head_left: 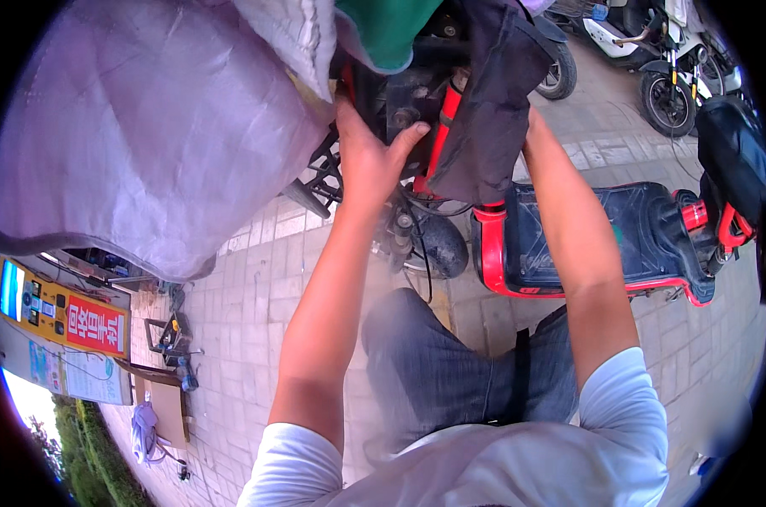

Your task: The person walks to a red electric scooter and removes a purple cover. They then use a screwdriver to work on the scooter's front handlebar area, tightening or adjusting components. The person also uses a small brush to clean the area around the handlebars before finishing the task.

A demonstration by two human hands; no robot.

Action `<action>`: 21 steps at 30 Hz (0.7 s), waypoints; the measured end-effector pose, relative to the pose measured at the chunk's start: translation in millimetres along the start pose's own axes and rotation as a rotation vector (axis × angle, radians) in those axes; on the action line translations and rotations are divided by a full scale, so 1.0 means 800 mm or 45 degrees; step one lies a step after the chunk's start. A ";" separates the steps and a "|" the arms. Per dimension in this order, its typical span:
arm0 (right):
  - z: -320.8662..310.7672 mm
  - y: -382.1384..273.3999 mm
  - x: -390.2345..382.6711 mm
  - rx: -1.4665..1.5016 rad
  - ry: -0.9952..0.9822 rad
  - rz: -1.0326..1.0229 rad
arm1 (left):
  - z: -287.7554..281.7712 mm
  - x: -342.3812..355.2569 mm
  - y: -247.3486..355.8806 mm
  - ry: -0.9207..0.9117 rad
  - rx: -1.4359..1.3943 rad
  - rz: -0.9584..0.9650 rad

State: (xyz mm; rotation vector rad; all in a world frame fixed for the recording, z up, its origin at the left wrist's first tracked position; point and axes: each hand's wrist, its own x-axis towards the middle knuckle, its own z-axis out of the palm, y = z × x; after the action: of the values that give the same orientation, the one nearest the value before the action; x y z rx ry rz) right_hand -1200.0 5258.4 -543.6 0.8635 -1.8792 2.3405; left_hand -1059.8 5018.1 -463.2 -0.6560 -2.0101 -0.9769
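Observation:
A red and black electric scooter stands before me, its black footboard (pixel 573 241) edged in red. My left hand (pixel 370 156) reaches into its front end, thumb stretched out over a black part (pixel 404 106) toward a red tube (pixel 448 118). The thumb stands well apart from the hand; the other fingertips are hidden. A dark cloth cover (pixel 493 101) hangs down beside the tube. Along the cover's right edge is my right hand (pixel 531 127), its fingers out of sight behind the fabric. Below the tube, a front wheel (pixel 438 245) and dark cables (pixel 425 253) show.
A large pale purple quilted cover (pixel 163 144) fills the upper left, with green cloth (pixel 387 34) beside it. Parked scooters (pixel 670 84) line the upper right. At left stand a yellow and red kiosk (pixel 62 313) and a cardboard panel (pixel 170 414) on paving (pixel 239 338).

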 end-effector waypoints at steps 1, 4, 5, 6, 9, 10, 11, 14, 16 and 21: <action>0.004 -0.005 0.001 -0.025 0.008 -0.006 | 0.001 0.000 0.001 0.014 -0.001 0.005; 0.007 -0.021 0.002 -0.098 0.023 -0.025 | 0.007 0.000 -0.002 0.065 0.009 0.006; 0.009 -0.028 0.007 -0.120 0.018 -0.033 | 0.009 0.001 -0.002 0.081 0.005 0.000; 0.009 -0.029 0.002 -0.143 0.023 -0.035 | 0.010 0.000 -0.002 0.092 0.019 -0.019; 0.016 -0.036 0.006 -0.194 0.009 -0.037 | 0.008 0.001 -0.001 0.126 0.059 -0.069; 0.020 -0.038 0.007 -0.210 -0.001 -0.036 | 0.007 0.000 -0.002 0.130 0.066 -0.083; 0.021 -0.038 0.005 -0.220 0.001 -0.034 | 0.007 -0.001 -0.003 0.122 0.075 -0.095; 0.020 -0.042 0.007 -0.261 -0.001 -0.047 | 0.003 0.003 -0.003 0.087 0.114 -0.076; 0.020 -0.044 0.012 -0.283 -0.016 -0.052 | 0.001 0.006 -0.005 0.055 0.175 -0.073; 0.021 -0.047 0.005 -0.356 -0.024 -0.123 | 0.016 0.010 -0.017 0.113 0.025 0.083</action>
State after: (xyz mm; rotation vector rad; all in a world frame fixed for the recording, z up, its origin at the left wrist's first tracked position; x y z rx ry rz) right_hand -1183.7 5252.6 -506.3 0.9228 -2.0551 1.9589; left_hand -1079.3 5022.0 -467.4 -0.6526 -1.9069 -0.9307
